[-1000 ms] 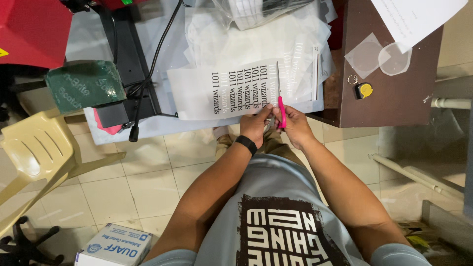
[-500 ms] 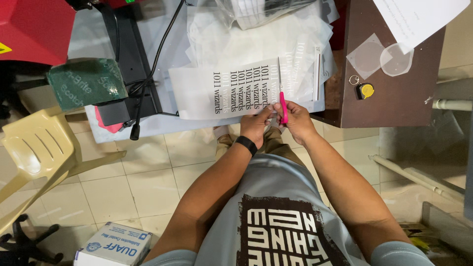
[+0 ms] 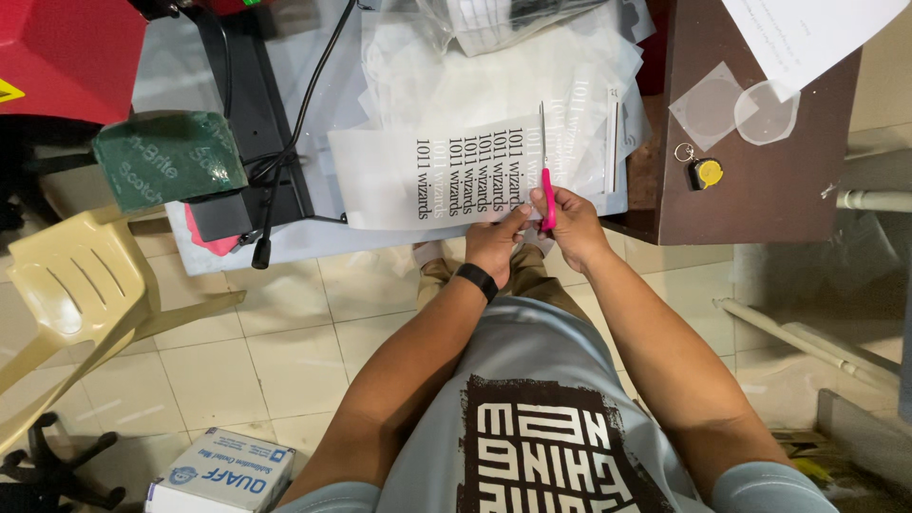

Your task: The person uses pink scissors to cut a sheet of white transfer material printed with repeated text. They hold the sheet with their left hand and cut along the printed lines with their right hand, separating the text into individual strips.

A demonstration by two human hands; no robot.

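left hand (image 3: 496, 242): sat nearest the body, fingers pinched shut on the near edge of the sheet (image 3: 437, 176), beside the cut line.
right hand (image 3: 568, 220): closed around the pink handles of the scissors (image 3: 544, 166), just right of the left hand.
scissors: blades pointed away from the body, lying along the sheet's right part; whether they were parted could not be told.
sheet: lay on the table (image 3: 237, 256), its near edge overhanging toward the lap; white, thin, printed with repeated rows of black text, one corner running under clear film (image 3: 494, 66).
handling: judged light, limp and slick; it would likely buckle unless held taut close to the blades, and tear if pulled sideways.
best hold: probably a pinch at the near edge, either side of the cut.
pad (image 3: 169, 157): green, on the table's left, well apart.
far right: a yellow tape measure (image 3: 706, 172) on a brown top (image 3: 760, 190).
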